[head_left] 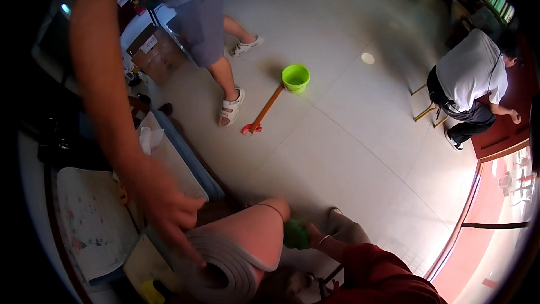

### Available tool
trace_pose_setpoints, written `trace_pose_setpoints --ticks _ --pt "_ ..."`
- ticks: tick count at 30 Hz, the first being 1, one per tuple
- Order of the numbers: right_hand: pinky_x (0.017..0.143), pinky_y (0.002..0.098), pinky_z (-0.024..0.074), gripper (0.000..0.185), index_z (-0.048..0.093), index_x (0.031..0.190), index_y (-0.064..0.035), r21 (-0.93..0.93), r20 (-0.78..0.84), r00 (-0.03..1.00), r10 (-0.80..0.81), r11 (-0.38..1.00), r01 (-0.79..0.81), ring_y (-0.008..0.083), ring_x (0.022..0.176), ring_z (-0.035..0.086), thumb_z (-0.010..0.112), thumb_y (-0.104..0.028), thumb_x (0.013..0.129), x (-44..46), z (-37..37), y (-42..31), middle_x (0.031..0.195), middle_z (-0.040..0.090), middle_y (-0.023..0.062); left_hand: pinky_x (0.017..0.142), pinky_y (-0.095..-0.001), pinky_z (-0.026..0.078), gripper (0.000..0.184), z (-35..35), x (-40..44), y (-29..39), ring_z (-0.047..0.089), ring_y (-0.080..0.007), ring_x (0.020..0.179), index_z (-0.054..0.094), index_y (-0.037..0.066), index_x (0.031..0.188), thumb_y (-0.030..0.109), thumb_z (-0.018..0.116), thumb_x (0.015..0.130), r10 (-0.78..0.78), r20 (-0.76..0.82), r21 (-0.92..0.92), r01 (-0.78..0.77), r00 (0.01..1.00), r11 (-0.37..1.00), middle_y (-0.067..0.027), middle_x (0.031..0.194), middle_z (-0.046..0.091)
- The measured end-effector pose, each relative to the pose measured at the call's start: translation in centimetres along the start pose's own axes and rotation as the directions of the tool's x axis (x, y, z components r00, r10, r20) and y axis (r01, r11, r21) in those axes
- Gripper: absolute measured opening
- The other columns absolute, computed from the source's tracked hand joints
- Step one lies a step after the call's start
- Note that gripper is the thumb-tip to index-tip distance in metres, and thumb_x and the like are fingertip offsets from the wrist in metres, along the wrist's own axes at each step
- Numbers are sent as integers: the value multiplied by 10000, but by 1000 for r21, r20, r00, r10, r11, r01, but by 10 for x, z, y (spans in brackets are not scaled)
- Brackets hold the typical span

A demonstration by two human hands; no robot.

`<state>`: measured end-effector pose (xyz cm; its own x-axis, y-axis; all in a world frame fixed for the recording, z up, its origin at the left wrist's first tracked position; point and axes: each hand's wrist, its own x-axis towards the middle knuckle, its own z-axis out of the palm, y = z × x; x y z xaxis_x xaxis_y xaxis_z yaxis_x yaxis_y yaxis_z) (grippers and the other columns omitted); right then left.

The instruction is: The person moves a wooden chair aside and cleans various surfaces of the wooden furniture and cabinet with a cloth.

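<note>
Left hand: spread, eight o'clock; contact unclear.
Right hand: clenching green cloth, five o'clock.
Pink mat: rolling looks done, six o'clock; cloth unreleased.

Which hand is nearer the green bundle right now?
Right. The right hand holds the green bundle. The left hand can't be identified for certain; the bare-armed hand at the rolled mat, whoever's it is, is farther off, left of the bundle in the picture.

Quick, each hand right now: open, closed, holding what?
Left hand: at the pink roll, one digit extended; grip cannot be told.
Right hand: apparently closed on a green item.
</note>
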<state>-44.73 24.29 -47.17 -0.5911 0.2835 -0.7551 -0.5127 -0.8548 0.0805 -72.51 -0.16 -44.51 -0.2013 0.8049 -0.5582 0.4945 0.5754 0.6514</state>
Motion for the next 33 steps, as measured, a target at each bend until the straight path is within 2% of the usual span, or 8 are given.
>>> trace_pose_setpoints --ticks 12,15,18,20,25,30,32,33 --pt "709 423 523 309 551 1059 -74 -201 -150 970 -189 967 157 267 826 612 516 -291 842 71 0 19 967 610 118 1082 -342 250 531 -1 60 -37 275 -214 1312 290 101 1390 236 470 910 150 -69 89 -144 986 986 -110 1410 325" --pt "747 393 510 284 572 1037 -55 -454 354 851 -387 724 519 250 842 622 493 -272 871 119 -43 53 950 628 119 1076 -342 265 502 8 54 -55 293 -206 1303 286 84 1390 219 436 930 205 -99 102 -195 974 976 -103 1405 332" --pt "818 418 498 303 540 1088 -71 -570 322 897 -302 695 438 279 880 608 443 -273 884 69 -8 66 1001 608 130 1070 -341 281 473 20 36 -66 311 -198 1294 283 68 1389 201 403 951 285 -162 128 -266 945 955 -97 1401 339" --pt "824 423 495 342 534 1116 -67 -71 184 978 102 993 -91 287 920 604 443 -295 879 23 42 47 1036 604 135 1056 -338 299 462 29 29 -60 332 -192 1277 291 60 1383 184 397 951 242 -231 -15 -252 942 968 -91 1387 355" --pt "816 400 505 365 558 1098 -64 -265 192 974 118 962 -64 256 902 612 509 -329 852 19 58 45 1005 621 117 993 -323 363 450 67 18 27 402 -174 1208 337 44 1351 128 425 918 -247 -228 -961 -178 942 211 -75 1328 421" --pt "815 421 501 401 534 1128 -60 -402 196 974 115 915 -27 285 930 601 532 -328 829 12 69 54 1067 596 131 810 -286 468 383 125 -16 -1 573 -153 902 491 60 1205 163 595 851 -184 -445 -765 -265 877 587 -61 1071 570" --pt "817 428 499 415 526 1138 -59 -432 203 973 109 902 -11 294 940 597 540 -325 821 5 71 59 1084 588 136 782 -276 474 349 142 -25 -6 572 -135 859 499 71 1194 165 577 867 300 -653 72 -337 695 939 -51 1033 580" --pt "830 431 490 399 536 1118 -57 -465 182 981 70 885 24 299 944 591 515 -327 826 1 74 62 1068 590 135 782 -276 474 349 138 -35 -3 572 -135 859 499 71 1194 165 577 867 293 -664 71 -332 688 940 -51 1033 580"
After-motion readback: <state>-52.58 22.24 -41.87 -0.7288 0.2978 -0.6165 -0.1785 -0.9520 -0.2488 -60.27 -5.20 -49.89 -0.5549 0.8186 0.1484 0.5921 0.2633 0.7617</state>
